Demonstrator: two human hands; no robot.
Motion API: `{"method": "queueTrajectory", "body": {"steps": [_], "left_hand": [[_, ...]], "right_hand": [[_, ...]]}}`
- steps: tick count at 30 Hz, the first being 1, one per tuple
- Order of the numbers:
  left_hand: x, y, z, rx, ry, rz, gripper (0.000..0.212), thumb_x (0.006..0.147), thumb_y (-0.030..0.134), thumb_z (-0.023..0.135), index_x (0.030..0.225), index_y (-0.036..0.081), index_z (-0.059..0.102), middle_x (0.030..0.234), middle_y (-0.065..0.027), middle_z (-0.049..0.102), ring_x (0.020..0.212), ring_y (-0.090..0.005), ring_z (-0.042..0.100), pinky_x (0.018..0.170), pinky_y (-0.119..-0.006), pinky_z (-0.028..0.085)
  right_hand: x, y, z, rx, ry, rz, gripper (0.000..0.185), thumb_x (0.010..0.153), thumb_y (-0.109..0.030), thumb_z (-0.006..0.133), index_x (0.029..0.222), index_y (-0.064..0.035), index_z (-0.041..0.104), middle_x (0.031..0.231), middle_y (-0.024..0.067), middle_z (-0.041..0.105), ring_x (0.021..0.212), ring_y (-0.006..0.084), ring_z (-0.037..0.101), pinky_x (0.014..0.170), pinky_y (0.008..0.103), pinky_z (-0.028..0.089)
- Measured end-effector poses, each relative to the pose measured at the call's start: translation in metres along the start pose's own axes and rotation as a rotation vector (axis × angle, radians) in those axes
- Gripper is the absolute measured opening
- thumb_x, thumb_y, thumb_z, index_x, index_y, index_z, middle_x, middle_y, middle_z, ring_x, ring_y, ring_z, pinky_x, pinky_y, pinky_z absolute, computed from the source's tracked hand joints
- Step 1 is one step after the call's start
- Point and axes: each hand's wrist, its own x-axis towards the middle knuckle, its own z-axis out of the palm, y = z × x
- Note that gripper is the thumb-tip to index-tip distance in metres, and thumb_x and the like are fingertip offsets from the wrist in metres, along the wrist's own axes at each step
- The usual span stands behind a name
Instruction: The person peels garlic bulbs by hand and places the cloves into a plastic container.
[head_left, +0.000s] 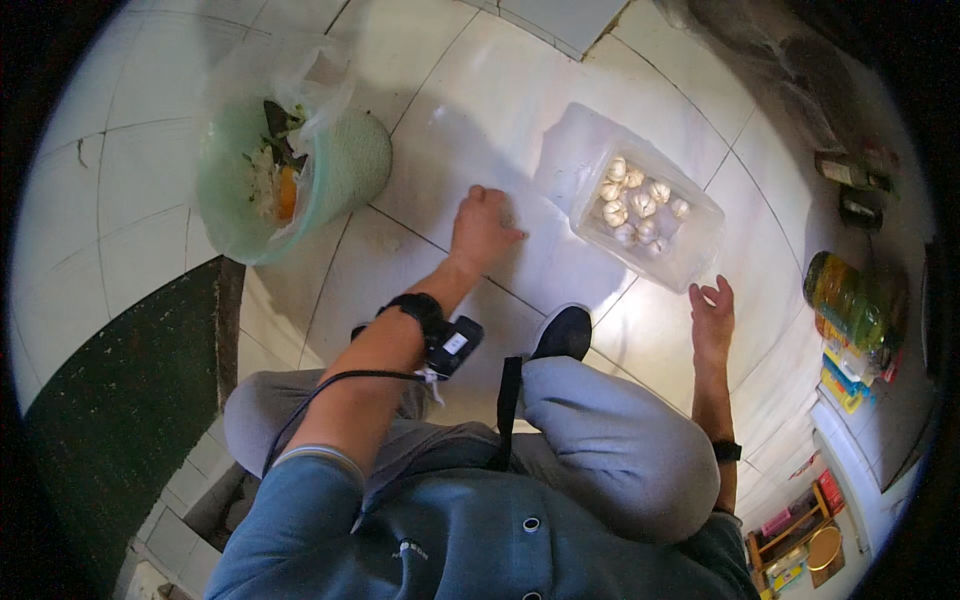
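Observation:
A translucent plastic container (701, 232) stands on the tiled floor, with several garlic bulbs (643, 205) gathered inside it. My right hand (711, 315) is at the container's near right corner, fingers apart and holding nothing; whether a fingertip touches the plastic I cannot tell. Over the floor between the container and a green waste bin (360, 157) is my left hand (484, 229). Its thumb sticks out towards the container and its fingers are bent. Nothing shows in it, though the palm side is hidden.
The bin at left has a clear plastic liner (330, 79) and holds vegetable scraps (277, 169). Right of me stand a bottle of yellow oil (847, 296) and dark bottles (851, 171). A dark green panel (127, 397) lies at lower left. My shoe (564, 332) rests on the tiles.

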Motion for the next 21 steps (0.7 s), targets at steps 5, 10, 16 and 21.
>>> {"method": "queueTrajectory", "body": {"steps": [5, 10, 16, 21], "left_hand": [[-0.007, -0.005, 0.032, 0.054, -0.111, 0.062, 0.013, 0.075, 0.006, 0.062, 0.087, 0.003, 0.060, 0.095, -0.0172, 0.059, 0.086, -0.0376, 0.058, 0.075, -0.045, 0.048], [-0.007, -0.002, 0.005, 0.093, -0.163, 0.170, 0.007, 0.080, 0.004, 0.053, 0.083, 0.003, 0.059, 0.086, -0.0177, 0.060, 0.079, -0.0387, 0.059, 0.072, -0.044, 0.049], [0.014, 0.048, -0.201, 0.113, 0.112, 0.092, 0.015, 0.081, 0.003, 0.059, 0.095, 0.004, 0.063, 0.098, -0.0114, 0.065, 0.081, -0.0220, 0.063, 0.072, -0.034, 0.050], [-0.014, -0.001, -0.326, 0.753, 0.475, 0.147, 0.021, 0.081, 0.006, 0.063, 0.102, 0.005, 0.063, 0.101, -0.0125, 0.065, 0.089, -0.0215, 0.064, 0.071, -0.032, 0.050]], "right_hand": [[0.008, -0.035, -0.013, 0.271, -0.254, -0.051, 0.044, 0.088, -0.017, 0.061, 0.127, 0.0004, 0.049, 0.100, 0.0077, 0.061, 0.087, 0.0147, 0.058, 0.080, 0.0277, 0.047], [0.014, -0.080, -0.001, 0.363, -0.439, -0.099, 0.038, 0.090, -0.019, 0.058, 0.123, -0.0014, 0.052, 0.098, 0.0047, 0.061, 0.088, 0.0146, 0.059, 0.082, 0.0274, 0.047], [0.023, -0.103, 0.004, 0.585, -0.547, 0.098, 0.030, 0.093, -0.021, 0.056, 0.118, -0.0047, 0.055, 0.096, 0.0064, 0.062, 0.086, 0.0155, 0.062, 0.078, 0.0264, 0.049], [0.021, -0.121, 0.027, 0.758, -0.627, 0.179, 0.027, 0.093, -0.020, 0.056, 0.114, -0.0036, 0.056, 0.091, 0.0075, 0.063, 0.082, 0.0155, 0.063, 0.074, 0.0258, 0.051]]}}
